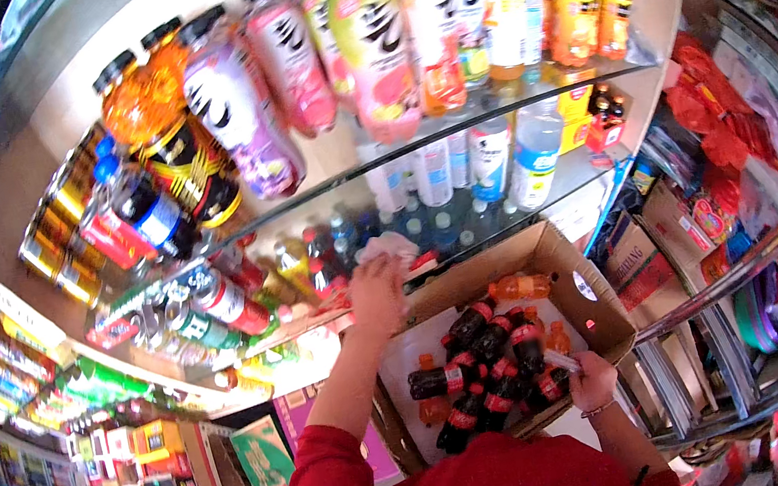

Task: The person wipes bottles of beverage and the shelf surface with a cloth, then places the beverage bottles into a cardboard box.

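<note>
My left hand (380, 293) reaches over the box's far edge toward the lower shelf, holding a crumpled pale cloth (388, 249) at its fingertips. Small bottles, some with dark drink (316, 257), stand just beyond it. At the near right corner of the cardboard box (591, 304), my right hand (593, 382) grips a narrow pale object (561, 360), too blurred to identify. Several small cola bottles (486, 341) with red labels lie piled inside the box. Among them are orange drink bottles (521, 288).
A glass shelf (419, 140) above carries large juice and tea bottles (373, 51). Under it stand clear water bottles (537, 155). Gold cans (54, 223) are stacked at left. To the right, a counter edge (743, 268) runs below red plastic bags (705, 101) and a carton (639, 267).
</note>
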The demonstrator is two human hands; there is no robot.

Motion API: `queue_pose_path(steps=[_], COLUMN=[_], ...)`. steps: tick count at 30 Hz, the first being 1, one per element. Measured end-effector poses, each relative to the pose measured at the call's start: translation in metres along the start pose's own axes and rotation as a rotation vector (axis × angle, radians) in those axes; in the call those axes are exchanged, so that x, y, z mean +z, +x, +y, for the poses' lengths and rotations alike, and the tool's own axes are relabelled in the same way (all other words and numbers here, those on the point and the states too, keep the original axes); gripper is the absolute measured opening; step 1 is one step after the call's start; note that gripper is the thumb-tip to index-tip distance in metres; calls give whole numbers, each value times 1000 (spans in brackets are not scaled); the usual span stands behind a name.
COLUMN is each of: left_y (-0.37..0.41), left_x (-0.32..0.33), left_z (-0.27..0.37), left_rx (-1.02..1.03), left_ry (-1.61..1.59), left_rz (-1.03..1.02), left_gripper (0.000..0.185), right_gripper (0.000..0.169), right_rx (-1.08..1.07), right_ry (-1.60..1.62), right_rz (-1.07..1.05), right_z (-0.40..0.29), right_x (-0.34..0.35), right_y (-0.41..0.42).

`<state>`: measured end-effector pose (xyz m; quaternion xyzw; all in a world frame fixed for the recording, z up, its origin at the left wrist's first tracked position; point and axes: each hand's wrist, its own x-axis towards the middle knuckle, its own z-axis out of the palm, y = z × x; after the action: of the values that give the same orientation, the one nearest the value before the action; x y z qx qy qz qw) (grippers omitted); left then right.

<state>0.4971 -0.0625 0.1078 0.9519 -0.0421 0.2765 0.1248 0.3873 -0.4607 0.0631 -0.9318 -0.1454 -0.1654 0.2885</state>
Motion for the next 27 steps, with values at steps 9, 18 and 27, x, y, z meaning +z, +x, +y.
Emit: queue_pose_path(steps=[9, 18, 27], left_y=[91, 104, 37], left_x=[98, 96, 72], left_z=[105, 107, 140], left_rx=[303, 550, -565], left_ry=[-234, -460, -1786], left_rz=[19, -132, -655], left_gripper=[36, 26, 27], right_gripper=[22, 20, 15], right_rx=[3, -33, -23], right_ry=[34, 61, 17], right_rz=[21, 60, 26], right_z=[5, 9, 8], right_x=[3, 5, 3], right_y=[-5, -5, -2])
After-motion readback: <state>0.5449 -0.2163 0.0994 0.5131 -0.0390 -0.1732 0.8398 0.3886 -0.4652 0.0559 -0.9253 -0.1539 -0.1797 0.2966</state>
